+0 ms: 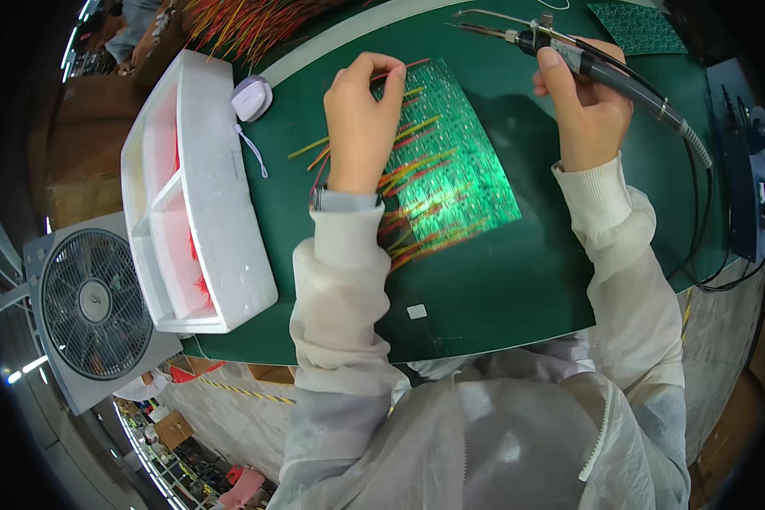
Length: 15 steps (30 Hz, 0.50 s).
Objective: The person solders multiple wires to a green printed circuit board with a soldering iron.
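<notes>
My left hand (361, 119) is closed in a pinch on a thin red wire (412, 65) at the far left corner of a green circuit board panel (476, 161). Several red, yellow and orange wires (421, 170) lie across the panel's left side, some passing under my left wrist. My right hand (591, 106) grips a black soldering iron (608, 68) with a thin metal tube fixed alongside it. The iron's tip (457, 25) points left, held apart from the panel and beyond its far edge.
A white foam box (221, 195) with compartments holding red bits stands left, beside a lilac earbud case (252, 98). A wire bundle (246, 25) and another green panel (637, 28) lie at the back. A blue soldering station (744, 170) is right, a fan (93, 302) far left.
</notes>
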Available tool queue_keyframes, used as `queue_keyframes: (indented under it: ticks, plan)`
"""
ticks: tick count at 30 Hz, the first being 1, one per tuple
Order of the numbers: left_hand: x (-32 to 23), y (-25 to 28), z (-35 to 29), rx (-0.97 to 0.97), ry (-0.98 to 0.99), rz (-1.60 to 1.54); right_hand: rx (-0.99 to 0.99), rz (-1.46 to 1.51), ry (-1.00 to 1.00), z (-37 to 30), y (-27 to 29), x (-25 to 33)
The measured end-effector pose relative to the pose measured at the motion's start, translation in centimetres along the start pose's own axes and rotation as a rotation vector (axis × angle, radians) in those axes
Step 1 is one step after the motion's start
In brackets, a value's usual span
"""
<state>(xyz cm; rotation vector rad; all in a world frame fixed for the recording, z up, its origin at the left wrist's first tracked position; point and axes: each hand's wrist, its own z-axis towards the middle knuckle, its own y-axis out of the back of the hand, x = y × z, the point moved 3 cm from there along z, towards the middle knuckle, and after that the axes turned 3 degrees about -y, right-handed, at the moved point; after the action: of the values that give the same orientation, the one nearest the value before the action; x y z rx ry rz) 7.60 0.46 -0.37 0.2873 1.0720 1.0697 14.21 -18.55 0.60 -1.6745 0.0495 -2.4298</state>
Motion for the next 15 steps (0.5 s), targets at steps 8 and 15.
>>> queue_keyframes:
  ticks: [8,15]
  plan:
    - [-0.7,1.0,-1.9,-0.076,-0.060,-0.072,0.043,-0.059,-0.057,-1.5,0.0,-0.8]
    - [0.4,0.3,-2.2,-0.046,-0.014,-0.069,0.077,-0.112,-0.021,-2.1,-0.5,-0.9]
